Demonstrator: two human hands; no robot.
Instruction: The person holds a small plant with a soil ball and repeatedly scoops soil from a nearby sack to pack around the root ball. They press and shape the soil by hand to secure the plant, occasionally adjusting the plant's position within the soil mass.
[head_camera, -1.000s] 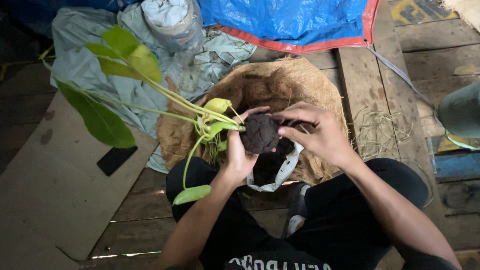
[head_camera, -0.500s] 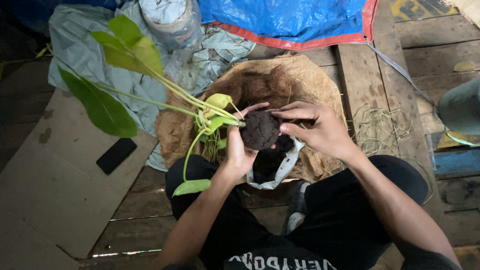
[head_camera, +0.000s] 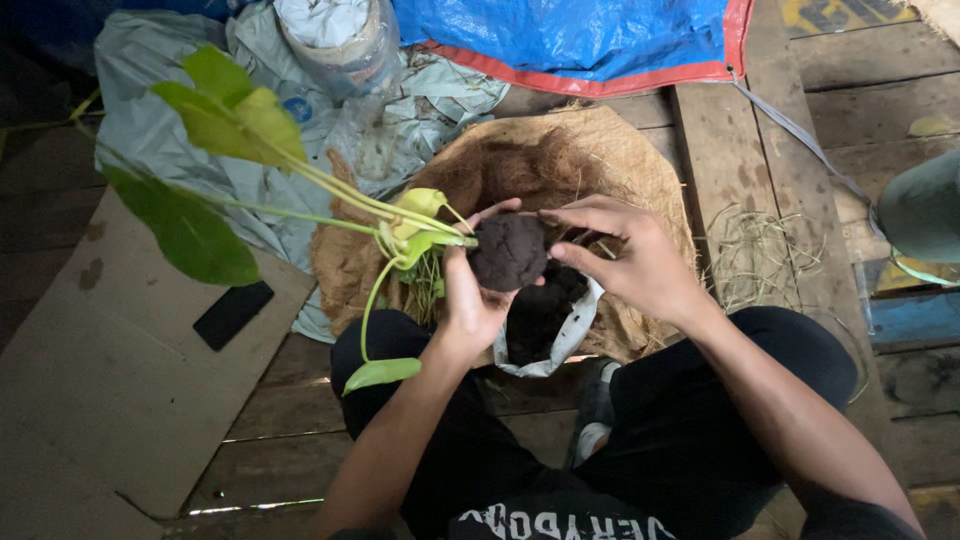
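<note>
Together, left hand (head_camera: 470, 300) and right hand (head_camera: 625, 260) clasp the soil ball (head_camera: 508, 250) (plant (head_camera: 260, 170) attached); fibre mat (head_camera: 560, 160) rim beneath

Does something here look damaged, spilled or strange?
One thing stands out: the green leafy plant lies sideways with no pot, its roots packed in a dark round soil ball held between the left hand and right hand. I see no spilled soil.
</note>
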